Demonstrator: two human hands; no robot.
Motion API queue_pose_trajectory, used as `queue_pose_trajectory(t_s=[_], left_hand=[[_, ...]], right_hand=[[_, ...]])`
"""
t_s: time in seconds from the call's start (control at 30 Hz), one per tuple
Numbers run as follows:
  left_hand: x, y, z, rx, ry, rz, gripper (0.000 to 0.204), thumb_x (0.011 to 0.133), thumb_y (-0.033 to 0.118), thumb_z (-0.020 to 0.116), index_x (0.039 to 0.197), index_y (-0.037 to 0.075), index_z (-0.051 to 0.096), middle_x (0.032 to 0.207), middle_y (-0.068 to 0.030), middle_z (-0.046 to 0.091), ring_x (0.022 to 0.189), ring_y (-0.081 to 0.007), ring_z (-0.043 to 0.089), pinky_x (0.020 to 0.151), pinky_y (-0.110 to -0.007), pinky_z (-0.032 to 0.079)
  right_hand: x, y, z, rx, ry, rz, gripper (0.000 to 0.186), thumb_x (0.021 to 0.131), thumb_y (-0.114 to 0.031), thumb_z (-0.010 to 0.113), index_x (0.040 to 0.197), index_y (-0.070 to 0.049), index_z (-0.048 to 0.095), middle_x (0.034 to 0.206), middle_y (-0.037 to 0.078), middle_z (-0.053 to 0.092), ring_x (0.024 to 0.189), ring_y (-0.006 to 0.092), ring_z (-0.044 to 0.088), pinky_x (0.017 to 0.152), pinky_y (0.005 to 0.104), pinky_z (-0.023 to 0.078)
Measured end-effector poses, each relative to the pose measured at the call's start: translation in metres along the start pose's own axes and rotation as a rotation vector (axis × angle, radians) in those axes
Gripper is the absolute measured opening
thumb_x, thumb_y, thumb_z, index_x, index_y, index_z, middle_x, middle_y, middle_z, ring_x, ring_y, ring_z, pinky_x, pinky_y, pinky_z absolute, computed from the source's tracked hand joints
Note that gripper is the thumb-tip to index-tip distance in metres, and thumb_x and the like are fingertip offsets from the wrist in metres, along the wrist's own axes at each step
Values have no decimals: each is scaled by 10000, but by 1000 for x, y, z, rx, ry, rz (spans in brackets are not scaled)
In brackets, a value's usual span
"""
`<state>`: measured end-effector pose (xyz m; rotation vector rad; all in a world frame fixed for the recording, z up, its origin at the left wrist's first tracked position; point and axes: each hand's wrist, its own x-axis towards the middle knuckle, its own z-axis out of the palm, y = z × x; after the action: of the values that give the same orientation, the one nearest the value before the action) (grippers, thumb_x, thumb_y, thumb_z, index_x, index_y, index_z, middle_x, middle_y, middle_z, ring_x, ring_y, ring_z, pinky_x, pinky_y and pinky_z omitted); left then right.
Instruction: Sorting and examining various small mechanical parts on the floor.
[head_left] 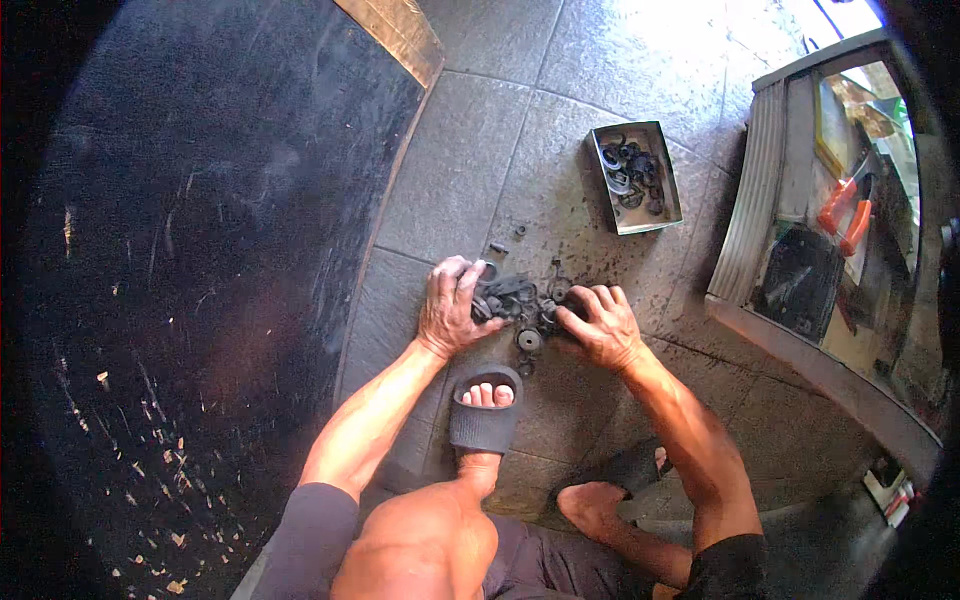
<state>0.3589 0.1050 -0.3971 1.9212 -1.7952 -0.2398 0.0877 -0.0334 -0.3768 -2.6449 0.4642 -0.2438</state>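
Note:
A loose pile of small black rings and round parts point(508, 300) lies on the floor between my two hands. From its left side my left hand point(450, 305) curls around the pile, thumb at the near edge and fingers at the far edge, with dark parts between them. On the opposite side my right hand point(600, 325) bends its fingers and thumb against the parts; its fingertips are partly hidden. A round black part with a pale centre hole point(529, 341) sits just below the pile. Beyond the pile lie a few stray bits point(520, 231).
An open shallow box point(648, 226) holding more black rings stands farther off, right of centre. At the right is a grey-framed case point(740, 200) with orange-handled pliers point(845, 215) inside. A large dark panel point(230, 230) fills the left. My sandalled foot point(485, 425) is close to the pile.

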Motion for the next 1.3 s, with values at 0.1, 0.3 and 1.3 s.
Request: queue_pose_trajectory(t_s=[0.1, 0.3, 1.3], left_hand=[[0, 1, 0, 31, -40, 1, 916, 695, 536, 863, 1404, 78, 506, 1289, -189, 501, 1227, -398, 500, 1052, -534, 419], [4, 5, -2, 2, -39, 11, 918, 699, 535, 864, 1413, 72, 519, 1341, -190, 515, 1260, -401, 500, 1069, -524, 408], [55, 3, 12, -273, -213, 63, 1038, 916, 842, 344, 1554, 23, 361, 1584, -167, 434, 1498, -411, 341, 1249, -572, 200]], right_hand=[[2, 1, -1, -10, -9, 7, 502, 732, -446, 797, 1149, -200, 668, 1213, 120, 613, 1006, 285, 601, 805, 427, 456], [-3, 0, 3, 37, 37, 43, 401, 780, -359, 790, 1103, -155, 667, 1183, 130, 631, 975, 293, 648, 769, 414, 529], [55, -4, -20, 173, -130, 262, 1084, 768, -721, 723, 1556, -57, 386, 1620, 279, 306, 1511, 460, 277, 1227, 572, 267]])
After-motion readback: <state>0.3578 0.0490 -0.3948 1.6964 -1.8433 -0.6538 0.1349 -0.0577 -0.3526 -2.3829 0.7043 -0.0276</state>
